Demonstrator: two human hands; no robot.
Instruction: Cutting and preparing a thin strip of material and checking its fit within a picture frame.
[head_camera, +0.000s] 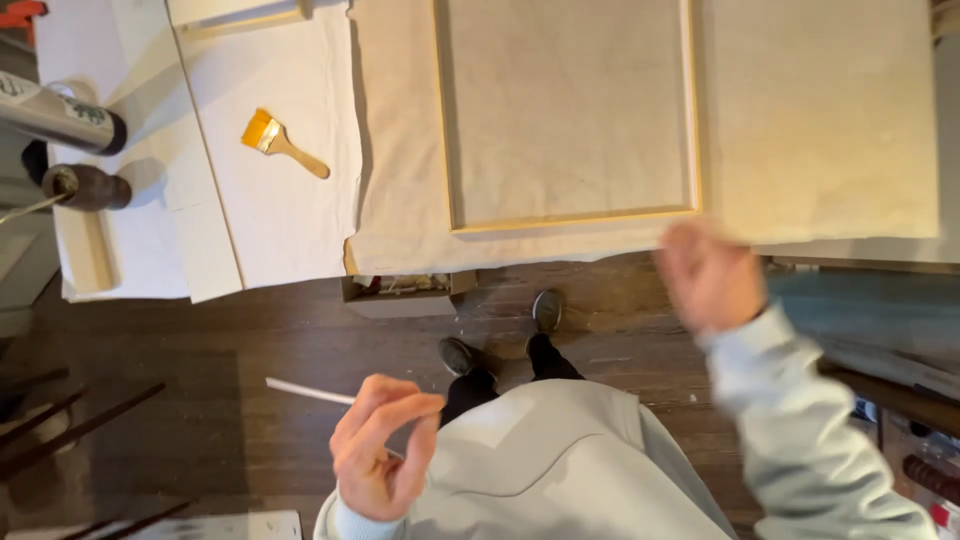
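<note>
While the left hand (385, 450) pinches a thin white stick (308, 391) between thumb and fingers below the wooden frame (568, 112), the right hand (708, 272), blurred, grip unreadable, sits at the frame's lower right corner on the cloth-covered tabletop (820, 120). Judged step: working that frame edge. A brush (282, 143) lies left of the frame.

Left hand (383, 447): raised near the waist, fingers curled, thumb meeting fingertips.
Right hand (708, 274): stretched forward, motion-blurred.
</note>
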